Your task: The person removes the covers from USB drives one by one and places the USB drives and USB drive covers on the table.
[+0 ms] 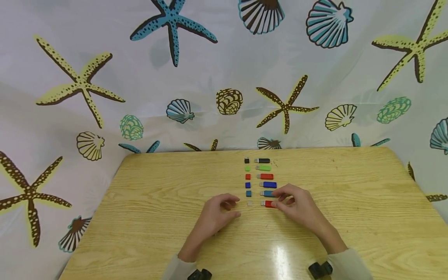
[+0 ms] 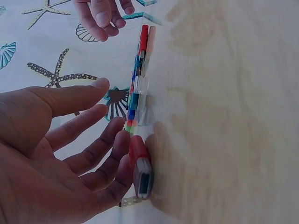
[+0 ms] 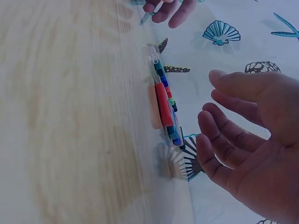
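Six USB sticks form a column on the table; the nearest is a red stick (image 1: 268, 203), with a teal-blue stick (image 1: 267, 193) behind it. Left of them runs a column of caps, from a black cap (image 1: 246, 160) to a clear cap (image 1: 250, 203). My right hand (image 1: 297, 202) hovers at the two nearest sticks, fingers loosely bent, holding nothing. My left hand (image 1: 218, 213) is left of the clear cap, thumb and fingers apart. Beside its lower fingertips is another red USB stick (image 2: 140, 163), hidden in the head view; I cannot tell whether they touch it.
Farther back lie a blue stick (image 1: 268, 184), a red stick (image 1: 266, 176), a green stick (image 1: 264, 168) and a black stick (image 1: 263, 160). A cloth (image 1: 196, 81) printed with starfish and shells hangs behind the wooden table (image 1: 157, 186).
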`<action>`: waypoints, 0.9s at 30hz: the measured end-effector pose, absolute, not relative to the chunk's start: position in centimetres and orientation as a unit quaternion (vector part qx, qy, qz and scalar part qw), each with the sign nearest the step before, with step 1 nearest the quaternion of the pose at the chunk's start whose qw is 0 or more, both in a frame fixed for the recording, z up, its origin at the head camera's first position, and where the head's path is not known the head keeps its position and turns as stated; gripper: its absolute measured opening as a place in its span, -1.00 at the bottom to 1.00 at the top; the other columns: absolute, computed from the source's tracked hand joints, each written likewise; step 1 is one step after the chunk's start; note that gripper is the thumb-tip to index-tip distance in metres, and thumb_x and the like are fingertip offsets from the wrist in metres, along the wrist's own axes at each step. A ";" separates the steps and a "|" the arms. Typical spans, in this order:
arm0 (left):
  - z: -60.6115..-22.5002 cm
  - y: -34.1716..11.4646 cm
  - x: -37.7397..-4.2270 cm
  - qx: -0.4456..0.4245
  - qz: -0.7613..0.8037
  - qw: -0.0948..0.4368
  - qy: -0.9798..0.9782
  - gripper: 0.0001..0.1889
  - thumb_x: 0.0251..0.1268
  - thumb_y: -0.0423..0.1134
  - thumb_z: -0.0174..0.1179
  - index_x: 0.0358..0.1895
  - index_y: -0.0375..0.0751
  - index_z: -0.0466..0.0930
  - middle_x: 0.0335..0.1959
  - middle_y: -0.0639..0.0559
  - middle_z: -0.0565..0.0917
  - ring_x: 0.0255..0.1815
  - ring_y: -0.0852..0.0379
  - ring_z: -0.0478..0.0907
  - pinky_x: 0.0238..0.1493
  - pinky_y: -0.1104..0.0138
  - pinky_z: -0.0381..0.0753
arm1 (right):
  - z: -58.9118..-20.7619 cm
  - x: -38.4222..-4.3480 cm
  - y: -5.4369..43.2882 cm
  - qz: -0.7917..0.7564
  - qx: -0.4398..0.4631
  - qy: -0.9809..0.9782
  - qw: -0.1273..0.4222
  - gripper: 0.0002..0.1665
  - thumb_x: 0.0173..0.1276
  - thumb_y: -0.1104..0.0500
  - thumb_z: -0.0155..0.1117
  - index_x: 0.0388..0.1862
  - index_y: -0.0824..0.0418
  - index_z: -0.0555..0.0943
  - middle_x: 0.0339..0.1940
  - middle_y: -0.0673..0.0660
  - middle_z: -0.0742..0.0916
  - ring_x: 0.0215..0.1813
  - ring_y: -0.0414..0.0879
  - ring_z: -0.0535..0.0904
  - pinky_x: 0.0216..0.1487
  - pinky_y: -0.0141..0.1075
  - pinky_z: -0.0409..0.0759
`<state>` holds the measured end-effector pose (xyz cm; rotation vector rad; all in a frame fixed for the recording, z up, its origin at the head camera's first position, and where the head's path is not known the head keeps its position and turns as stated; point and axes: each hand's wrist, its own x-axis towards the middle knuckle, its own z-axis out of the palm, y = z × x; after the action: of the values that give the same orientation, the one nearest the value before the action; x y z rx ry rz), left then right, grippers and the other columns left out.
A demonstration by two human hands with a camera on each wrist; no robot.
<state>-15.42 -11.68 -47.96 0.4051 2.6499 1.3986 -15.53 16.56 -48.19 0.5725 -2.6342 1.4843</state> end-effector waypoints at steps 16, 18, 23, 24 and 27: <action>-47.8 -14.4 -12.8 0.099 0.419 0.037 0.902 -0.63 0.09 -0.37 0.56 -0.03 -0.18 0.66 -0.16 -0.04 0.64 -0.17 0.01 0.54 -0.10 0.14 0.59 | -47.9 -15.2 16.2 0.479 0.200 -0.854 0.047 -0.78 0.31 0.26 0.51 -0.07 0.21 0.76 -0.12 0.11 0.77 -0.17 -0.12 0.69 -0.19 -0.24 0.73; -47.7 -14.7 -12.5 0.094 0.410 0.038 0.906 -0.63 0.09 -0.36 0.56 -0.03 -0.17 0.66 -0.17 -0.03 0.64 -0.19 0.02 0.53 -0.12 0.18 0.58 | -47.9 -15.2 16.1 0.480 0.201 -0.853 0.047 -0.78 0.31 0.27 0.51 -0.07 0.21 0.76 -0.12 0.12 0.77 -0.17 -0.13 0.69 -0.19 -0.23 0.73; -47.6 -15.3 -11.8 0.094 0.383 0.048 0.918 -0.59 0.03 -0.36 0.60 -0.03 -0.20 0.65 -0.21 -0.02 0.61 -0.23 0.05 0.51 -0.19 0.24 0.56 | -47.8 -15.0 15.7 0.485 0.204 -0.849 0.040 -0.76 0.30 0.29 0.52 -0.06 0.22 0.75 -0.12 0.12 0.77 -0.16 -0.14 0.70 -0.19 -0.23 0.73; -47.6 -15.4 -11.7 0.096 0.377 0.051 0.920 -0.57 0.02 -0.35 0.60 -0.03 -0.21 0.65 -0.22 -0.02 0.60 -0.24 0.05 0.50 -0.20 0.24 0.56 | -47.9 -15.0 15.7 0.486 0.206 -0.848 0.041 -0.76 0.29 0.29 0.52 -0.06 0.23 0.75 -0.12 0.12 0.77 -0.17 -0.15 0.69 -0.19 -0.23 0.73; -47.4 -15.7 -11.3 0.103 0.361 0.060 0.925 -0.56 -0.01 -0.36 0.62 -0.05 -0.25 0.63 -0.25 -0.01 0.56 -0.25 0.06 0.47 -0.22 0.24 0.54 | -47.8 -14.8 15.5 0.488 0.211 -0.846 0.046 -0.74 0.27 0.30 0.54 -0.06 0.22 0.75 -0.14 0.11 0.77 -0.18 -0.16 0.68 -0.20 -0.23 0.73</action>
<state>-11.32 -15.70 -47.42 0.3120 2.7990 1.0937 -14.79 15.45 -47.85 0.6449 -2.5817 1.4908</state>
